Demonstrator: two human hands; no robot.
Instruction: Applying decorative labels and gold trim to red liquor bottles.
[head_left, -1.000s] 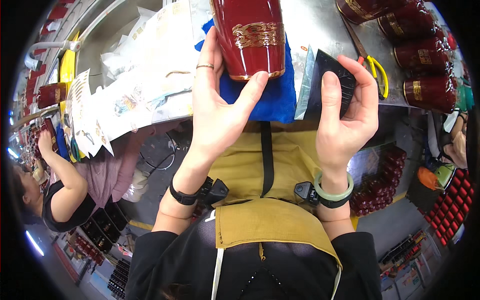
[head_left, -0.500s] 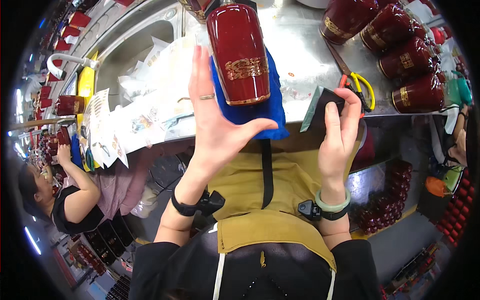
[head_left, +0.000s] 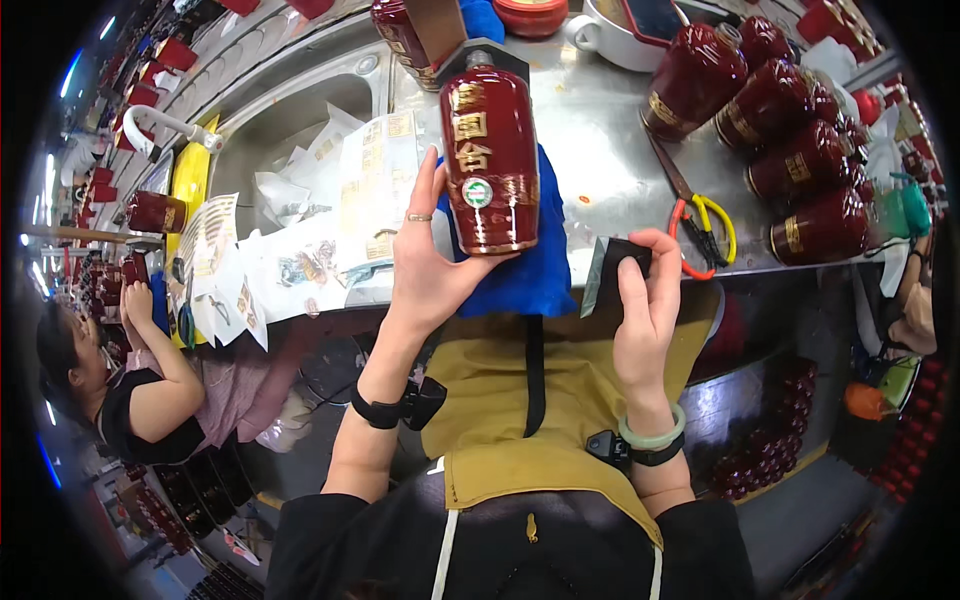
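Bottle [head_left: 490,155], glossy dark-red, points neck-away against our loosely open left hand [head_left: 428,268]; our right hand [head_left: 645,315] pinches a flat black scraper-like piece [head_left: 613,270].

One green-stickered bottle [head_left: 488,150], one black scraper [head_left: 609,275], one mug [head_left: 614,45], one faucet [head_left: 175,123].

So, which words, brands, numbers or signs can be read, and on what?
Red bottle, centre: large gold characters, legible but not copied here.
Round sticker on it: print too small.
Paper sheets: print too blurred.
Bottles at right: gold markings too small.
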